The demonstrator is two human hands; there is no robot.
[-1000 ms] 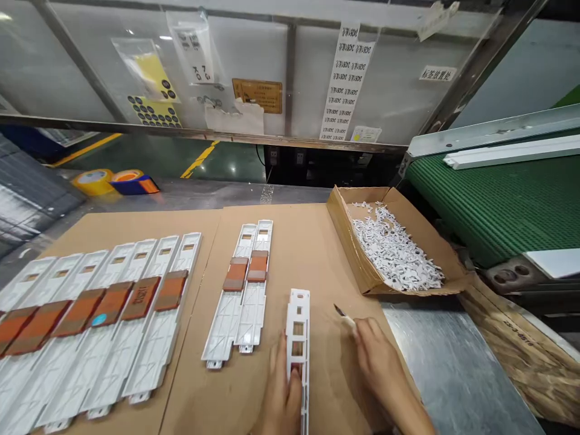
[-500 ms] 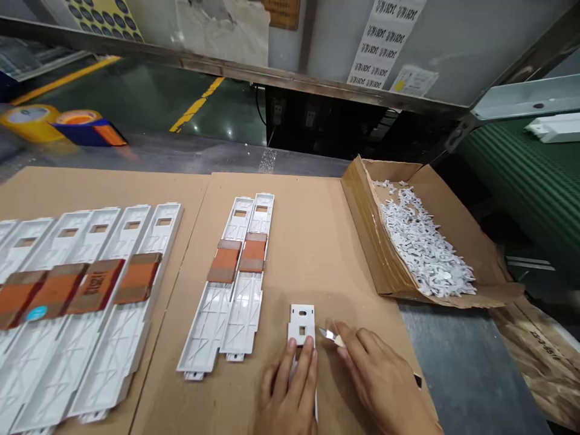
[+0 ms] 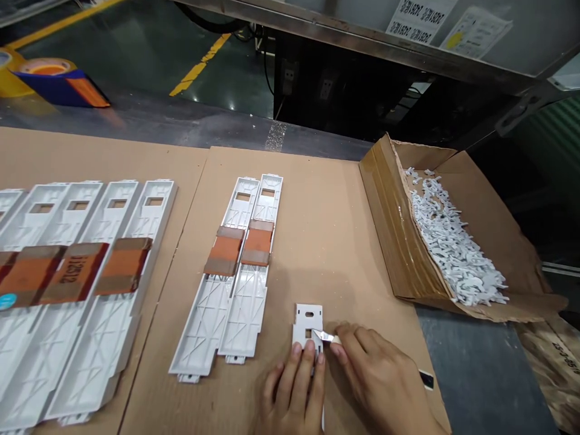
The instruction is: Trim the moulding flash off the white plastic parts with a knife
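A white plastic part [image 3: 302, 332] with a square hole and a slot near its top lies on the cardboard sheet. My left hand [image 3: 294, 386] rests on it, fingers stretched out and pressing it flat; the lower part of the piece is hidden under the hand. In my right hand [image 3: 380, 374] is a small craft knife [image 3: 327, 338], its pale handle pinched between thumb and fingers. The blade points left and its tip is at the edge of the square hole. A dark end [image 3: 426, 379] sticks out behind the right hand.
Two white trays [image 3: 242, 317] with orange-brown blocks [image 3: 257, 243] on them lie left of my hands. Several similar trays [image 3: 86, 362] stand farther left. A cardboard box [image 3: 385, 223] of small white pieces [image 3: 457, 248] sits at right. Tape rolls [image 3: 45, 67] are at the far left.
The knife blade has moved left, from beside the white part onto it at the square hole. My left hand still holds the part down. The camera view has tilted down.
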